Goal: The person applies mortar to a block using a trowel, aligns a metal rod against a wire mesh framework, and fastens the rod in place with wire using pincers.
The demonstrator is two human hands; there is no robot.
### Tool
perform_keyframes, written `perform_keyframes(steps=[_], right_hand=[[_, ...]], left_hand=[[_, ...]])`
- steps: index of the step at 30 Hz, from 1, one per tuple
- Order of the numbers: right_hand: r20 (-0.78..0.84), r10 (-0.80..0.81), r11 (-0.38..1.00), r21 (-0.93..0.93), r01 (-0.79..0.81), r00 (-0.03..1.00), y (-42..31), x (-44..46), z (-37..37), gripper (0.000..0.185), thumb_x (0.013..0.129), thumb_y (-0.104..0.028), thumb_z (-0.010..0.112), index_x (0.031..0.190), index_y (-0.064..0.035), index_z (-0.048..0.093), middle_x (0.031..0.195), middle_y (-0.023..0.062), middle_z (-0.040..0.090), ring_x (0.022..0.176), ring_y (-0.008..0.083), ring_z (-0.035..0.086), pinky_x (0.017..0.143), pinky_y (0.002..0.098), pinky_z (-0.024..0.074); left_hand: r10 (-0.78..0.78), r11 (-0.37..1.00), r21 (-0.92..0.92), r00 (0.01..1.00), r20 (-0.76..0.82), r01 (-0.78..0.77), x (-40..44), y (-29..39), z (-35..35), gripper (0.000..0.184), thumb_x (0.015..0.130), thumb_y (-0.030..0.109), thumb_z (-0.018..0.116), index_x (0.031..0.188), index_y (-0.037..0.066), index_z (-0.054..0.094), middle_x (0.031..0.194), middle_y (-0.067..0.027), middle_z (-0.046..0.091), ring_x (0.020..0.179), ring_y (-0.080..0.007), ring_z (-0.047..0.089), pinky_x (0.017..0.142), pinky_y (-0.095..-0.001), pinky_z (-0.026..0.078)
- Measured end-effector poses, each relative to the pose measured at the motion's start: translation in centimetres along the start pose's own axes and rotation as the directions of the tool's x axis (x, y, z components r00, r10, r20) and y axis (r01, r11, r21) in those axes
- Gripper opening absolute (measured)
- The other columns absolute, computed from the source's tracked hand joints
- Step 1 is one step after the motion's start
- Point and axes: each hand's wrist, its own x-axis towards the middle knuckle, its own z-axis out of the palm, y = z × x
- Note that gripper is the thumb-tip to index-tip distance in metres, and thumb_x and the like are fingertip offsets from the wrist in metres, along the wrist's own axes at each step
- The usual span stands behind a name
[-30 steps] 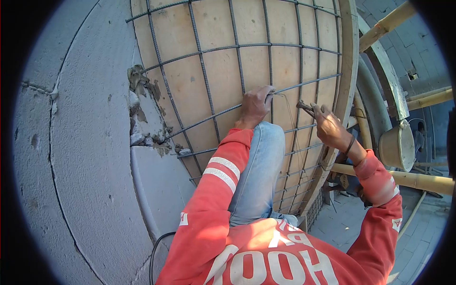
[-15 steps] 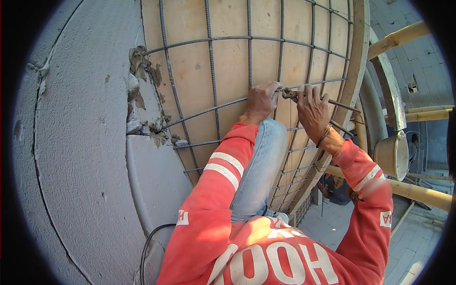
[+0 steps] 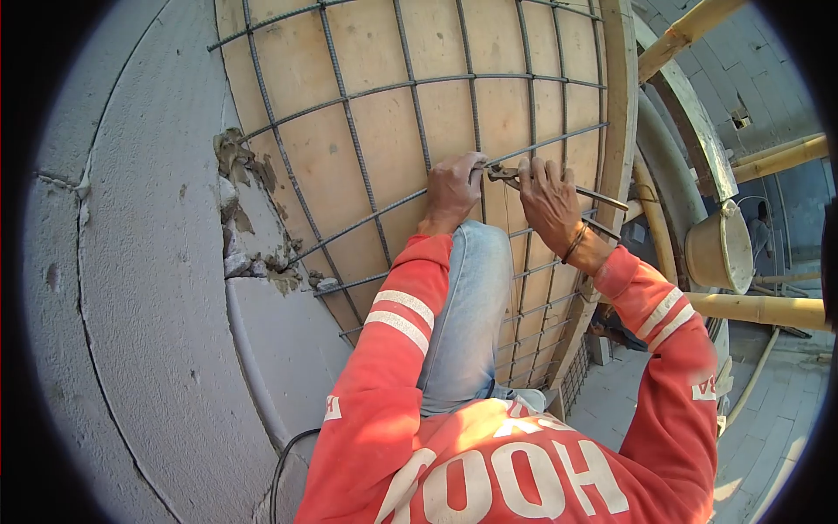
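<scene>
My left hand (image 3: pixel 451 192) is closed at a crossing of the rebar grid (image 3: pixel 384 210), its thumb and fingertips pinched; what they hold is too small to name. Just right of it, my right hand (image 3: pixel 550 203) grips a pair of long-handled pincers (image 3: pixel 602 199). Their jaws lie against the same bar, close to my left fingertips, and the two handles stick out to the right. Thin wire (image 3: pixel 511 210) hangs below the jaws. Behind the grid is a tan wooden panel (image 3: pixel 305 144).
A grey block wall (image 3: pixel 157 262) with rubble and mortar (image 3: pixel 253 214) along its edge is at left. Bamboo poles (image 3: pixel 751 309), a hanging bucket (image 3: pixel 718 249) and a timber edge (image 3: pixel 620 105) are at right. Another person (image 3: pixel 760 234) is farther back. A black cable (image 3: pixel 281 463) lies below.
Since the first frame my right hand has moved left, bringing the pincers from open space to the bar beside my left hand. Since the second, the view has shifted slightly.
</scene>
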Motion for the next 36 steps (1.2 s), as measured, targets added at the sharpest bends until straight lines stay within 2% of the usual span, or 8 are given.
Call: perform_keyframes(steps=[13, 15, 18, 22, 23, 24, 27, 36], right_hand=[[0.250, -0.085, 0.717, 0.687, -0.115, 0.965, 0.0, -1.3, 0.5, 0.015, 0.090, -0.008, 0.063, 0.095, -0.0005, 0.050, 0.072, 0.0103, 0.063, 0.058, 0.0233, 0.065, 0.052, 0.0384, 0.0508], [0.536, -0.235, -0.381, 0.717, -0.584, 0.811, -0.1, -1.2, -0.2, 0.023, 0.088, -0.011, 0.070, 0.095, -0.0013, 0.051, 0.073, 0.0043, 0.062, 0.056, 0.0145, 0.060, 0.050, 0.0323, 0.0484], [0.537, -0.352, -0.685, 0.410, -0.602, 0.767, -0.9, -2.6, 2.8, 0.029, 0.087, -0.016, 0.073, 0.098, 0.0001, 0.052, 0.075, 0.0002, 0.060, 0.057, 0.0082, 0.054, 0.047, 0.0271, 0.0439], [0.649, -0.135, -0.119, 0.739, -0.663, 0.748, -0.5, -3.1, 1.5, 0.038, 0.087, -0.023, 0.072, 0.102, 0.0043, 0.050, 0.071, 0.0062, 0.061, 0.057, 0.0174, 0.061, 0.050, 0.0305, 0.0509], [0.719, -0.047, 0.184, 0.689, -0.701, 0.694, -0.2, -3.2, -0.3, 0.045, 0.087, -0.028, 0.072, 0.104, 0.0059, 0.049, 0.073, 0.0152, 0.064, 0.064, 0.0282, 0.066, 0.058, 0.0396, 0.0555], [0.510, 0.103, 0.638, 0.625, -0.451, 0.854, -1.4, -4.9, 2.6, 0.050, 0.086, -0.033, 0.074, 0.106, 0.0063, 0.050, 0.080, 0.0199, 0.064, 0.073, 0.0364, 0.068, 0.067, 0.0456, 0.0562], [0.101, 0.394, 0.811, 0.429, -0.397, 0.913, -2.5, -5.9, -1.8, 0.035, 0.089, -0.024, 0.065, 0.106, 0.0022, 0.052, 0.086, 0.0181, 0.062, 0.080, 0.0407, 0.067, 0.072, 0.0470, 0.0554], [0.265, 0.202, 0.709, 0.625, -0.327, 0.943, -3.4, -5.9, -0.6, 0.019, 0.088, -0.012, 0.062, 0.096, 0.0043, 0.057, 0.074, 0.0159, 0.065, 0.066, 0.0329, 0.068, 0.059, 0.0417, 0.0563]], left_hand=[[0.088, 0.996, -0.005, 0.996, -0.021, -0.088, 0.6, 0.4, -0.6, 0.021, 0.080, -0.001, 0.071, 0.100, 0.005, 0.072, 0.096, -0.0136, 0.072, 0.083, -0.0339, 0.071, 0.074, -0.0393, 0.056], [0.088, 0.996, 0.004, 0.996, -0.008, -0.088, 0.6, 0.6, -0.8, 0.020, 0.080, 0.000, 0.071, 0.100, 0.005, 0.072, 0.095, -0.0133, 0.072, 0.082, -0.0340, 0.071, 0.073, -0.0395, 0.056], [0.035, 0.999, -0.002, 0.999, 0.036, -0.035, 0.5, 0.9, -0.9, 0.015, 0.080, 0.001, 0.071, 0.094, 0.006, 0.073, 0.090, -0.0124, 0.070, 0.079, -0.0332, 0.070, 0.070, -0.0395, 0.056], [0.091, 0.996, 0.005, 0.996, 0.004, -0.091, 0.4, 0.4, -0.6, 0.010, 0.080, 0.003, 0.072, 0.090, 0.006, 0.074, 0.089, -0.0118, 0.070, 0.078, -0.0308, 0.070, 0.069, -0.0385, 0.056], [0.090, 0.996, 0.012, 0.996, 0.010, -0.090, 0.2, 0.4, -0.6, 0.011, 0.080, 0.004, 0.073, 0.091, 0.006, 0.075, 0.089, -0.0117, 0.070, 0.079, -0.0306, 0.070, 0.069, -0.0386, 0.056], [0.093, 0.995, 0.023, 0.996, 0.010, -0.093, 0.3, 0.4, -0.6, 0.012, 0.080, 0.004, 0.073, 0.092, 0.006, 0.075, 0.089, -0.0116, 0.070, 0.079, -0.0305, 0.070, 0.069, -0.0387, 0.056], [0.087, 0.995, 0.044, 0.996, 0.020, -0.088, 0.3, 0.6, -0.6, 0.011, 0.082, 0.006, 0.073, 0.093, 0.007, 0.076, 0.090, -0.0115, 0.070, 0.080, -0.0311, 0.070, 0.071, -0.0398, 0.056], [0.111, 0.992, 0.062, 0.993, 0.039, -0.114, 0.2, 0.0, -0.7, 0.012, 0.083, 0.009, 0.073, 0.094, 0.010, 0.077, 0.092, -0.0117, 0.070, 0.081, -0.0337, 0.069, 0.073, -0.0419, 0.056]])
